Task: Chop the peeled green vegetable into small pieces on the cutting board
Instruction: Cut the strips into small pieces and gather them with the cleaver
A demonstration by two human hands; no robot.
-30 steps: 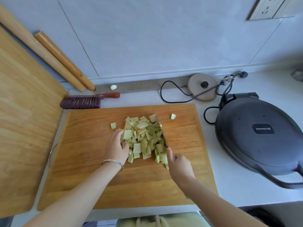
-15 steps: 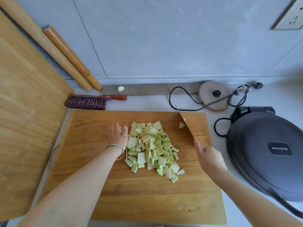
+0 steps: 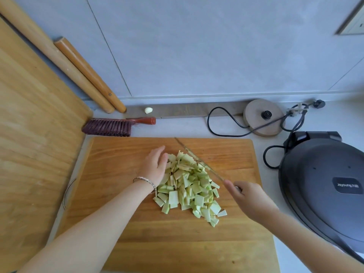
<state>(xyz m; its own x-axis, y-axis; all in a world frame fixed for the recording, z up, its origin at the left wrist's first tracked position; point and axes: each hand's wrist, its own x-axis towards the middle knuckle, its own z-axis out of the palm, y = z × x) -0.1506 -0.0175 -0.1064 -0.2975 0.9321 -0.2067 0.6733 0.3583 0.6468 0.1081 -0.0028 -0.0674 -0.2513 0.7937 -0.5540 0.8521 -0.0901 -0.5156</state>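
While your L hand lies straight-fingered against the pile, the veg pieces sit mid cutting board. They're pale green, thin, mostly squarish & oblong slabs w/ clean-cut edges, heaped loosely, some flat, some on edge. Board is warm orange-brown wood, grain running left-right, rectangular w/ rounded corners. L hand's fingers are held together, pointing away from you, palm side touching the pile's left flank. A thin silvery chain bracelet rings that wrist. Your R hand is curled round the knife handle, which it mostly hides, forefinger stretched fwd toward the blade. Blade shows nearly edge-on: a thin grey line slanting far-left to near-right along the pile's far-right side, touching or just beside the outer pieces, can't tell which. So the pile sits btw L hand & blade, its near end reaching toward you past both. Beyond the board: a stiff-bristled reddish brush w/ glossy handle, two smooth round wooden rolling pins leaning on the grey wall, a small white clove, a round beige kettle base w/ black cord. Right: a dark matte domed griddle. Left: a big pale wood board
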